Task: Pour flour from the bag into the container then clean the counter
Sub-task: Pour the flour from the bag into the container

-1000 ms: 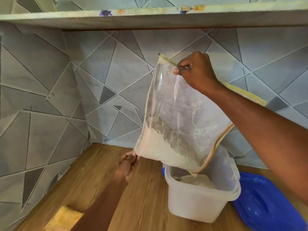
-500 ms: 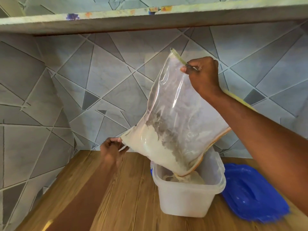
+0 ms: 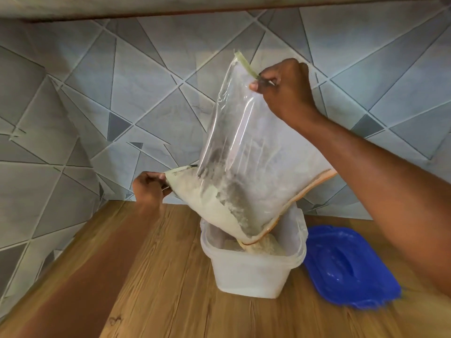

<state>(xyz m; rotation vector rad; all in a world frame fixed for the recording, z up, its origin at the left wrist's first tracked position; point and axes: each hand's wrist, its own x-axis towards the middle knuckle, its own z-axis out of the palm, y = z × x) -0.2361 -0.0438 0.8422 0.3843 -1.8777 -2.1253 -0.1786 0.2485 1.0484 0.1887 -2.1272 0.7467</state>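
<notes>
The right hand (image 3: 284,90) is raised high in front of the wall, its fingers (image 3: 264,78) clenched in a pinch on the upper edge of the clear plastic bag (image 3: 246,152) with the pale flour (image 3: 207,203) in it. The right forearm slopes down to the right and runs out of the picture. The left hand (image 3: 148,189) is lower and further left, just above the back of the wooden bench (image 3: 158,276), its fingers grasping the bag's lower left corner. Between the two hands the bag hangs tilted, its orange-edged mouth dipping into the translucent white rectangular plastic container (image 3: 251,274), where flour lies in a heap under the opening.

The container stands on the bench, and just to its right lies a blue plastic lid (image 3: 346,267), flat on the wood. Behind everything is a wall of grey tiles with a triangle pattern (image 3: 97,93), and a shelf edge (image 3: 219,6) runs across the top.

The bag covers the container's back wall, and the right forearm crosses in front of the lid's far right side. The lid's near edge is blurred.
</notes>
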